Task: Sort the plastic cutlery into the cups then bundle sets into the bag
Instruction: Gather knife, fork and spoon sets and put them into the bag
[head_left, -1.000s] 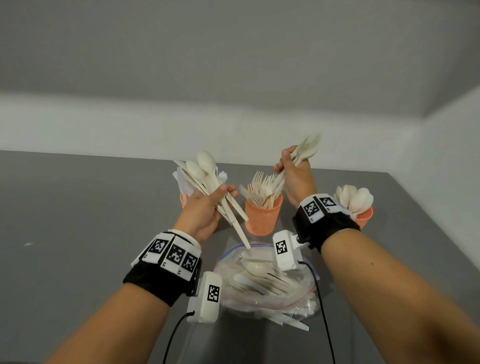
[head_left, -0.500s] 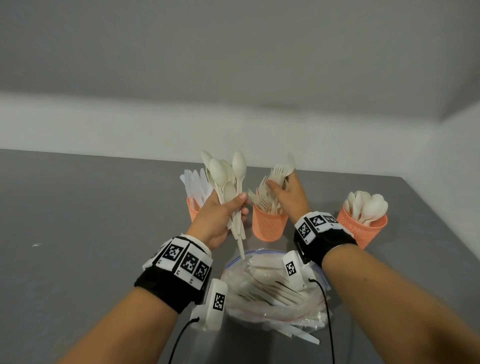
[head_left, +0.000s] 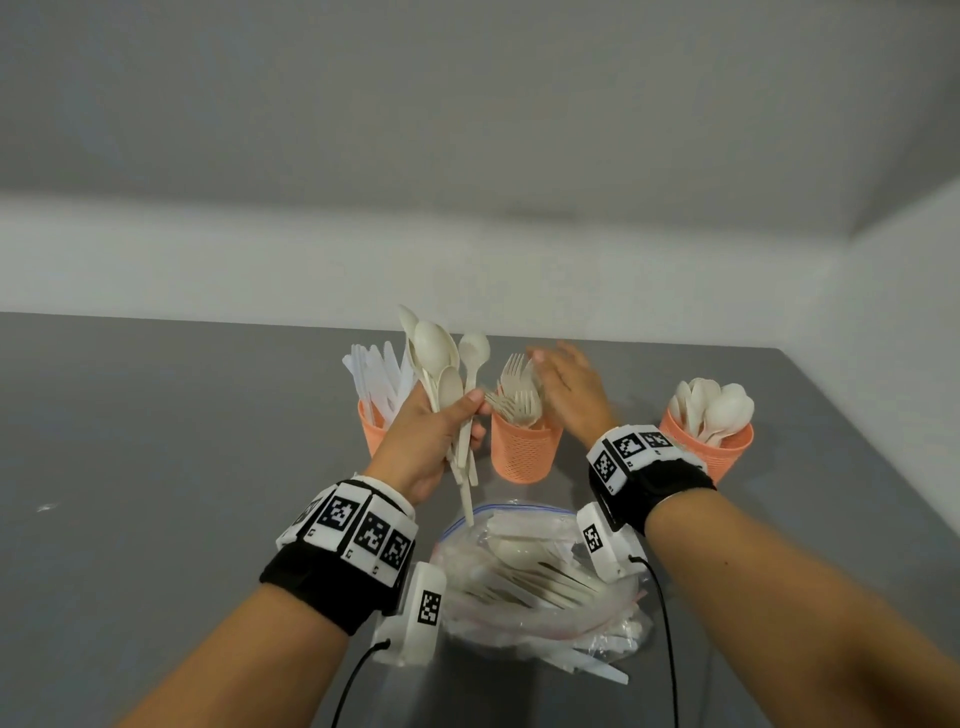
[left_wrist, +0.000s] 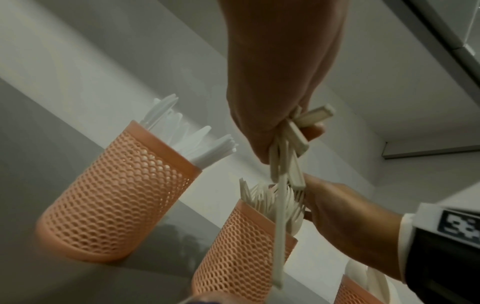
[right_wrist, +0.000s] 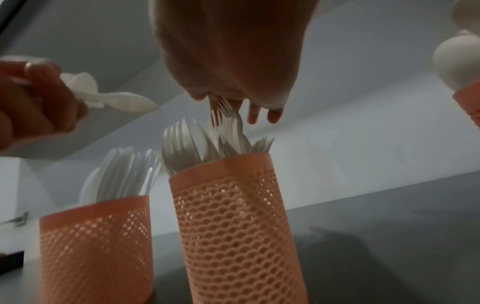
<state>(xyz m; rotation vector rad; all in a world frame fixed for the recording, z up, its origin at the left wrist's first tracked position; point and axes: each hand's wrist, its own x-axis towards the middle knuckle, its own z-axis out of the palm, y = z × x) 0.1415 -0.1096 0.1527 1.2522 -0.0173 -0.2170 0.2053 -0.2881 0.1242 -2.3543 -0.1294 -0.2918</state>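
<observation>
1. Our left hand is clamped around a bunch of spoons, bowls up, handles hanging below the fist over the bag.
2. Our right hand hovers over the middle cup with fingers spread apart and nothing gripped; in the right wrist view its fingertips sit just beside the tops of the forks.
3. The knife cup stands at 10 o'clock from the middle cup, partly hidden behind our left hand.
4. The spoon cup stands at 3 o'clock, well apart.
5. The clear bag lies at 6 o'clock on the grey table, holding mixed cutlery, between our wrists.
</observation>
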